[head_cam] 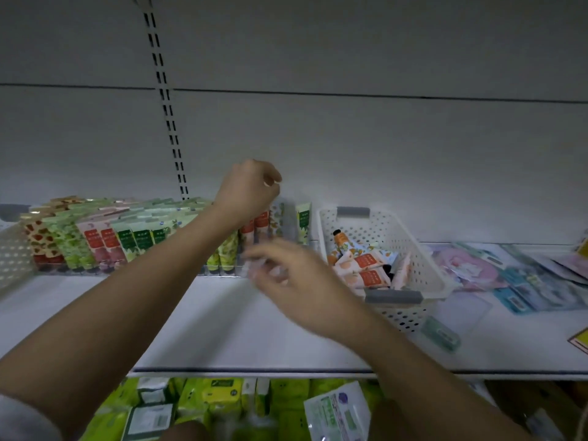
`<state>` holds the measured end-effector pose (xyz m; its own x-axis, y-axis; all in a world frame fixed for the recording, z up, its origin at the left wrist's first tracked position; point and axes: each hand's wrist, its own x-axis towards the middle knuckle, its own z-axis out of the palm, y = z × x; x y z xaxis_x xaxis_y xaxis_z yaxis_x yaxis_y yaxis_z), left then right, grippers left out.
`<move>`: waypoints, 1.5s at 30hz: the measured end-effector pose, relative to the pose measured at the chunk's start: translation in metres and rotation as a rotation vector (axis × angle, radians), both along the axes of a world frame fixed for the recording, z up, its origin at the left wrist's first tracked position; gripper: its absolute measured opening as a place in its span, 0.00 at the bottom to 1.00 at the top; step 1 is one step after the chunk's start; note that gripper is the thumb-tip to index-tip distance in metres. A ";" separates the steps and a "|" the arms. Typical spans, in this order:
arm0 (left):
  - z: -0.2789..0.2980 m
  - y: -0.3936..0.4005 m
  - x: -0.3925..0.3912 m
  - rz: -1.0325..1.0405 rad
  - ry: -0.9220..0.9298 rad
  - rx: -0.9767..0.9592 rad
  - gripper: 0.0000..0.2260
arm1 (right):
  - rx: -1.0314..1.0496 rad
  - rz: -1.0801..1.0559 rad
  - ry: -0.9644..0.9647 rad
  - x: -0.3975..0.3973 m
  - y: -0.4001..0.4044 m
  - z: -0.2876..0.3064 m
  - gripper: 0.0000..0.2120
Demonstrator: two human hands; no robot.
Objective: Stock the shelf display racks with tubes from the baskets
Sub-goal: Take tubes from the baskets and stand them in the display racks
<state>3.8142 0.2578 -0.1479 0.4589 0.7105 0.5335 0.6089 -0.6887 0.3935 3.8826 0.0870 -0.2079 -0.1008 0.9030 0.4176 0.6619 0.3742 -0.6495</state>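
Far left edge of the shelf (222,319): part of a second perforated basket (12,256), contents not visible.

Left to centre, against the back panel: clear display rack (127,268) holding tubes (105,246) upright, caps down, in rows sorted by print — red hearts, green, pink/red, dark green label, then yellow-green. Upright, face-forward packing presumably keeps labels readable and each design in its own lane. The rightmost lanes look thin: a lone pale green tube (303,222) stands at the rack's right end with a gap beside it.

Centre: left hand (246,189) raised above the right-hand lanes, wrist bent, fingers curled inward. I see nothing held; fingertips are partly turned away, so a small pinch cannot be ruled out. Judged: it has the pose of steadying or parting the standing tubes to keep a slot open.

Just right and nearer: right hand (286,275), motion-blurred, fingers loosely spread, in front of the rack and beside the basket. Cannot tell whether it carries a tube; a pale blur at the fingers is unreadable.

Right of centre: white basket (420,268), grey handles, set just beside the rack so the reach is short. Inside lie loose tubes (366,268), peach/orange print, heaped flat. Stock remains, so the task is unfinished.

Far right: flat packets (525,281) lying on the shelf.

Below: green packs (222,396) on the lower shelf.
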 end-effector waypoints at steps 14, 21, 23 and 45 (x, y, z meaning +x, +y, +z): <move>-0.052 -0.072 0.107 -0.356 0.351 -0.187 0.14 | -0.007 -0.590 0.208 0.165 -0.012 0.036 0.09; -0.059 -0.074 0.118 -0.329 0.468 -0.146 0.10 | -0.022 -0.585 0.232 0.174 -0.005 0.030 0.09; -0.059 -0.075 0.119 -0.334 0.505 -0.135 0.09 | -0.025 -0.576 0.251 0.173 -0.003 0.030 0.09; -0.028 -0.063 0.063 -0.432 -0.577 -0.591 0.10 | -0.566 -0.206 -0.339 0.154 0.008 0.019 0.14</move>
<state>3.8772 0.1944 -0.1760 0.5234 0.7689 0.3672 -0.0524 -0.4011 0.9145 4.0369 0.0946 -0.1885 0.0547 0.9875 -0.1479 0.8842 -0.1167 -0.4522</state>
